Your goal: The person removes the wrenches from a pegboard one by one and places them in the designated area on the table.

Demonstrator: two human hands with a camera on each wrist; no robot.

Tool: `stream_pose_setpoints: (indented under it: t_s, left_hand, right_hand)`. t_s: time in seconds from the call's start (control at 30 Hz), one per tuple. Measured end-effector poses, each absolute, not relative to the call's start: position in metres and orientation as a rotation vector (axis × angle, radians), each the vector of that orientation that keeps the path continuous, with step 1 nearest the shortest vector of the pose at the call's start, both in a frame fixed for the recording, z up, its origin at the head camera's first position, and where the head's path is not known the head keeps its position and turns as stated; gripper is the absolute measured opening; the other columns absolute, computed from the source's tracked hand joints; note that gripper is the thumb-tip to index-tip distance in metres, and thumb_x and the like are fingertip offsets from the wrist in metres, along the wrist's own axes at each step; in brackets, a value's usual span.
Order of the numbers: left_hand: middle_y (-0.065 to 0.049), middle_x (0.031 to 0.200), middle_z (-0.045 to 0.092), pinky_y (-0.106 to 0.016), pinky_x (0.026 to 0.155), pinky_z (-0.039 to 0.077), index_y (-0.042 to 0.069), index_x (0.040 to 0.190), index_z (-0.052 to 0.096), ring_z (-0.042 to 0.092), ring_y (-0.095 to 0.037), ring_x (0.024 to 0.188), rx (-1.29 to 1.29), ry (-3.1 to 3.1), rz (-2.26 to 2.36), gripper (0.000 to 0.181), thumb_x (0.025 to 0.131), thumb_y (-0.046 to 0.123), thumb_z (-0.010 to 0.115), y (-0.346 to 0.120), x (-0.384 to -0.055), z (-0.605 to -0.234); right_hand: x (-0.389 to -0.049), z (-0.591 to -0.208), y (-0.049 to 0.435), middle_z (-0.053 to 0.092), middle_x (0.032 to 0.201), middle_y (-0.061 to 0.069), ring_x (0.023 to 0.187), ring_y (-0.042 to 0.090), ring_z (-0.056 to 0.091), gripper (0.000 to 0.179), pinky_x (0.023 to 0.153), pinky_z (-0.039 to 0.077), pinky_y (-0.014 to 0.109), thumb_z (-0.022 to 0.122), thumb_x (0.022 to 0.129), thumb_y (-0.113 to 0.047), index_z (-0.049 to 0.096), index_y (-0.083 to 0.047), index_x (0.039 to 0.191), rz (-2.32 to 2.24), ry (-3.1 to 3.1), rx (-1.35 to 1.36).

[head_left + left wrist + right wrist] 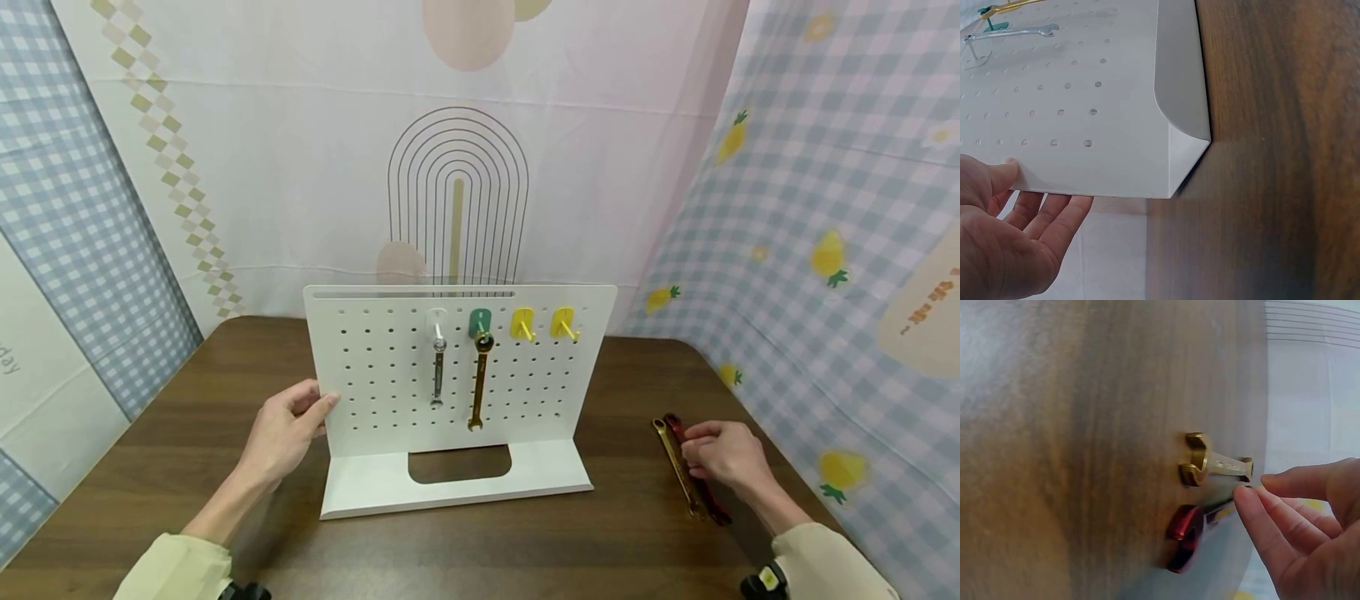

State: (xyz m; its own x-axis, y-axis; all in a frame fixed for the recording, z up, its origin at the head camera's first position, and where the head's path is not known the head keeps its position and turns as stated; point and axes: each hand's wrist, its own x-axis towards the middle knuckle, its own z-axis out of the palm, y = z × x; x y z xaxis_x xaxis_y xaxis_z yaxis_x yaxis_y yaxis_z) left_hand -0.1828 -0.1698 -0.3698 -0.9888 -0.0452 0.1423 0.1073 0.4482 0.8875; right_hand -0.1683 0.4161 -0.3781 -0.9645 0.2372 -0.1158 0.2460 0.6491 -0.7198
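My left hand (281, 433) holds the left edge of a white pegboard stand (360, 358), thumb on the front and the other fingers behind, as the left wrist view shows. A silver combination wrench (438, 371) hangs from a white hook (437, 321), and a gold one (478, 383) from a green hook (480, 322). On the table at the right lie a gold combination wrench (1225, 465) and a red combination wrench (1186, 537), side by side. Over them is my right hand (727, 454), thumb and fingertips slightly apart near the wrenches' far ends; contact is unclear.
Two yellow hooks (522, 323) on the board's upper right carry nothing. The brown wooden table (465, 550) is bordered by a pale patterned cloth (300, 183) behind and a checked cloth (787, 292) at the right. The stand's base has a cut-out at its centre.
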Motion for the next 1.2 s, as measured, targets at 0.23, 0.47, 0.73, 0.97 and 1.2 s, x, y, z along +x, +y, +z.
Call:
stream_pose_setpoints:
  t_s: [0.23,0.47,0.73,0.97,1.2]
  left_hand:
    - [-0.006,0.084,0.059,-0.022,0.079,0.063,0.002,0.107,0.069,0.06,-0.016,0.084,-0.045,-2.548,-1.57,0.021,0.107,0.023,0.066,-0.17,-0.183,-0.369]
    - [-0.006,0.082,0.06,-0.02,0.077,0.062,0.002,0.106,0.069,0.06,-0.015,0.081,-0.043,-2.542,-1.572,0.021,0.107,0.023,0.066,-0.17,-0.183,-0.369]
    - [-0.007,0.082,0.06,-0.019,0.076,0.061,0.002,0.105,0.069,0.06,-0.016,0.081,-0.038,-2.545,-1.568,0.022,0.107,0.023,0.066,-0.169,-0.183,-0.369]
    - [-0.006,0.081,0.059,-0.016,0.075,0.059,0.002,0.107,0.069,0.059,-0.012,0.079,-0.036,-2.543,-1.574,0.021,0.107,0.023,0.066,-0.169,-0.182,-0.369]
    - [-0.006,0.083,0.059,-0.024,0.081,0.064,0.003,0.108,0.069,0.06,-0.016,0.083,-0.049,-2.55,-1.563,0.022,0.107,0.025,0.065,-0.169,-0.181,-0.369]
  right_hand:
    - [-0.17,-0.372,0.419,0.074,0.115,0.029,0.086,0.019,0.075,0.038,0.072,0.068,0.035,0.064,0.102,-0.003,0.057,0.018,0.132,-1.341,2.775,0.35]
    - [-0.171,-0.366,0.413,0.073,0.12,0.027,0.092,0.02,0.077,0.045,0.078,0.068,0.039,0.067,0.1,0.0,0.052,0.019,0.138,-1.442,2.689,0.279]
    - [-0.169,-0.357,0.397,0.076,0.118,0.016,0.093,0.017,0.077,0.049,0.082,0.068,0.039,0.069,0.1,0.0,0.05,0.018,0.141,-1.576,2.583,0.217]
    - [-0.167,-0.352,0.378,0.078,0.109,0.003,0.09,0.016,0.078,0.045,0.081,0.068,0.037,0.07,0.099,0.001,0.053,0.017,0.138,-1.714,2.495,0.106]
    - [-0.164,-0.346,0.36,0.078,0.111,0.005,0.092,0.016,0.078,0.048,0.082,0.068,0.037,0.074,0.097,-0.001,0.054,0.015,0.138,-1.723,2.488,0.07]
